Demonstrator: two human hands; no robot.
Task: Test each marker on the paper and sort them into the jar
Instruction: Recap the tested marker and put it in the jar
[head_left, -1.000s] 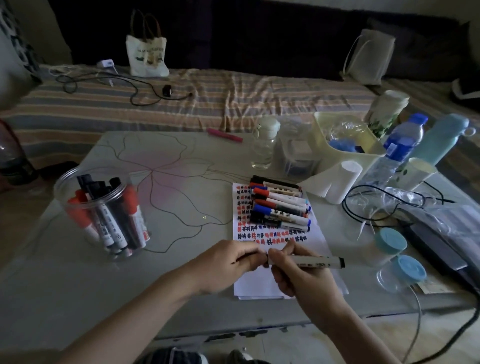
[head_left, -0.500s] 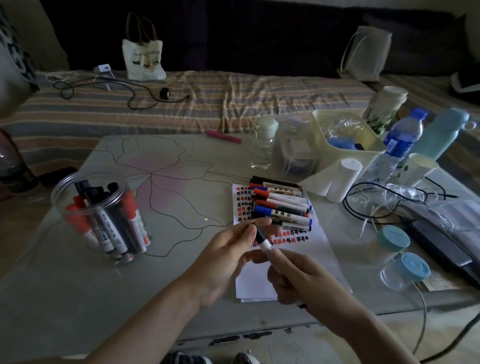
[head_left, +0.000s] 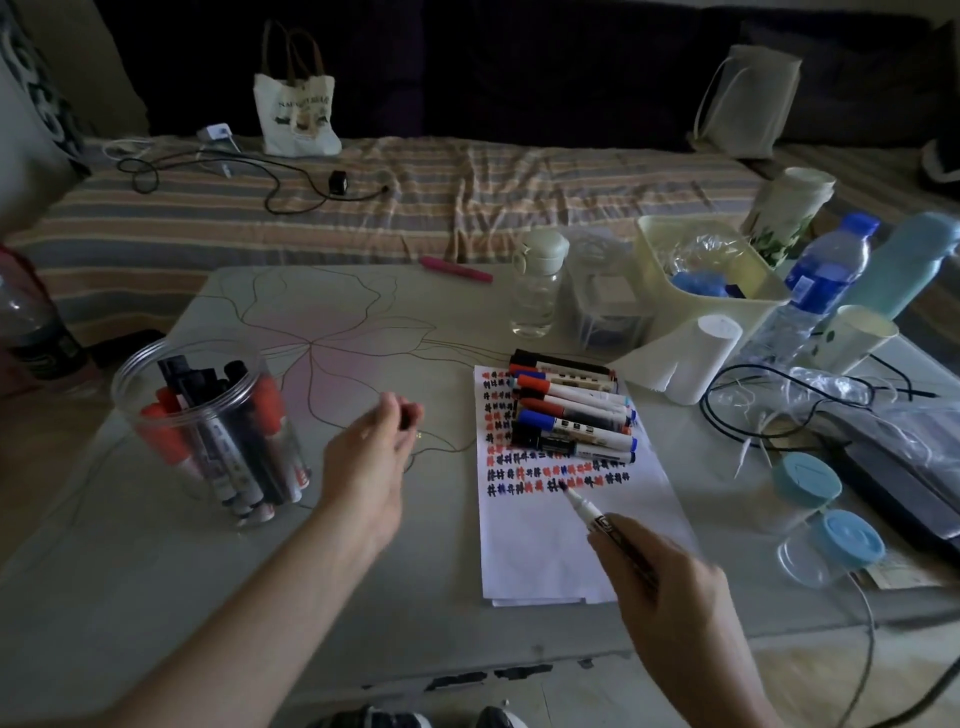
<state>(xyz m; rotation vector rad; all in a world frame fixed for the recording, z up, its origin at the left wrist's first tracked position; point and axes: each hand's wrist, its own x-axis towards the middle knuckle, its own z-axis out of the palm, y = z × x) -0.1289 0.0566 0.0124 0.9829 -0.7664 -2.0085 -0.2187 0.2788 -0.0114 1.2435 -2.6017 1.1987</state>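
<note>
Head view, taking the paper as the landmark. It lies on the counter, long edge running away from the person, its far half filled with rows of small red, black and blue test marks.

The right hand is over the near right part of the paper, fingers curled round an uncapped marker. The marker's long axis slants from the hand up and to the left, tip leading, and the tip sits at or just above the lowest row of marks; I cannot tell whether it touches the sheet.

The left hand hovers off the paper's left edge, between it and the jar. Thumb and fingertips are pinched together on a small dark thing, most likely the cap, though blur makes this uncertain.

The jar stands well left of the paper, already holding black and red markers on end. A stack of untested markers lies across the paper's far half, caps toward the left.

To do this step well, I judge the tip should land in the clear space just beside the last mark in that row, with a short light stroke, so the colour shows plainly without running over older marks. The cap is best kept in the left hand, ready to go back on.
</note>
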